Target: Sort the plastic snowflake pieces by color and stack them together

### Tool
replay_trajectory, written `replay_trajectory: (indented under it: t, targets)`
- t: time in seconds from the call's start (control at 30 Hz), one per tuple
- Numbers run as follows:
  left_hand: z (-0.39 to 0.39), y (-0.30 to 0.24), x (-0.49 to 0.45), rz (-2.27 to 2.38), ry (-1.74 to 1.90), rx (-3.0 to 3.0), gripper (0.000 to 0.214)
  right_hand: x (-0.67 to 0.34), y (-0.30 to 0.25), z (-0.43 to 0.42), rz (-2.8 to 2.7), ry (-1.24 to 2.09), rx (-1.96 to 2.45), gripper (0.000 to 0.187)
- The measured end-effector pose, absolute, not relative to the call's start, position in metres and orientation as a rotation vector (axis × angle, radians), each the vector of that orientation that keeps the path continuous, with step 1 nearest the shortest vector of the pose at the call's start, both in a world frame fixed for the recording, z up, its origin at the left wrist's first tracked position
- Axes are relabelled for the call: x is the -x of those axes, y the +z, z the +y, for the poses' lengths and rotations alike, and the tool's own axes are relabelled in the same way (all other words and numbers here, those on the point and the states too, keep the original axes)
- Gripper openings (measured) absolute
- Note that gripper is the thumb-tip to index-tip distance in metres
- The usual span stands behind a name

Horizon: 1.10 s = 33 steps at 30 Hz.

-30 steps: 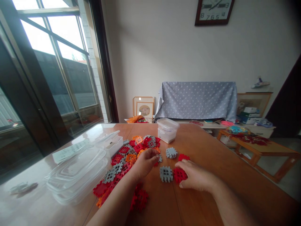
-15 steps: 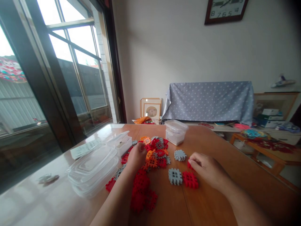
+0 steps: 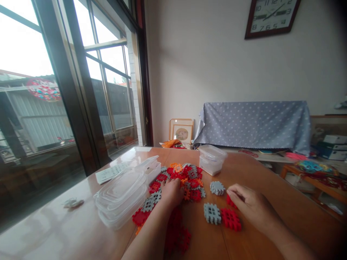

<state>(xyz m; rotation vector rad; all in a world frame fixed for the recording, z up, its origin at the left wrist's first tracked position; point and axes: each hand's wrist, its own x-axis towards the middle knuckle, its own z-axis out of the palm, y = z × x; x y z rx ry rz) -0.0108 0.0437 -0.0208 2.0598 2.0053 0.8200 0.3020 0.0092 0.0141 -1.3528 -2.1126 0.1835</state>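
A heap of flat interlocking plastic building pieces (image 3: 195, 184) in red, grey and orange covers the middle of the table. My left hand (image 3: 172, 192) is down on the heap, its visible fingers somewhat apart and their tips partly hidden among the pieces. To the right, my right hand (image 3: 248, 202) has its thumb and fingers closed on red pieces (image 3: 231, 200), partly covered by the hand. Beside it sit three small stacks: grey round-edged pieces (image 3: 217, 188), grey square window pieces (image 3: 212, 213) and red square pieces (image 3: 231, 219).
Clear plastic lids or trays (image 3: 121, 196) lie left of the heap, next to a white open box (image 3: 154, 171) and a written sheet (image 3: 112, 172). A lidded clear tub (image 3: 211, 159) stands behind the heap. A small plastic packet (image 3: 73, 203) is at far left.
My left hand has come down onto the heap, its fingers less curled. My right hand stays at the red pieces. The whole view has shifted, with things appearing further right and lower.
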Motion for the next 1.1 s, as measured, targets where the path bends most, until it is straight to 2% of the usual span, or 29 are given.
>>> replay_trajectory:
  t: [0.17, 0.47, 0.7, 0.9, 1.1]
  targets:
    - [0.044, -0.013, 0.009, 2.060, 0.811, -2.030, 0.021, -0.303, 0.017, 0.009, -2.092, 0.164, 1.350, 0.024]
    - [0.043, 0.006, 0.005, 2.026, 0.881, -2.059, 0.027, -0.319, 0.013, 0.017, -1.884, 0.068, 1.375, 0.029]
    - [0.047, 0.003, -0.010, 1.403, 1.363, -1.675, 0.032, -0.329, 0.014, 0.023, -1.640, 0.100, 1.415, 0.032]
    - [0.030, 0.011, -0.034, 0.950, 1.328, -1.149, 0.043, -0.321, 0.012, 0.024, -1.610, 0.207, 1.359, 0.032]
    - [0.022, 0.015, -0.049, 0.906, 1.366, -0.936, 0.037, -0.301, 0.006, 0.019, -1.698, 0.350, 1.278, 0.034]
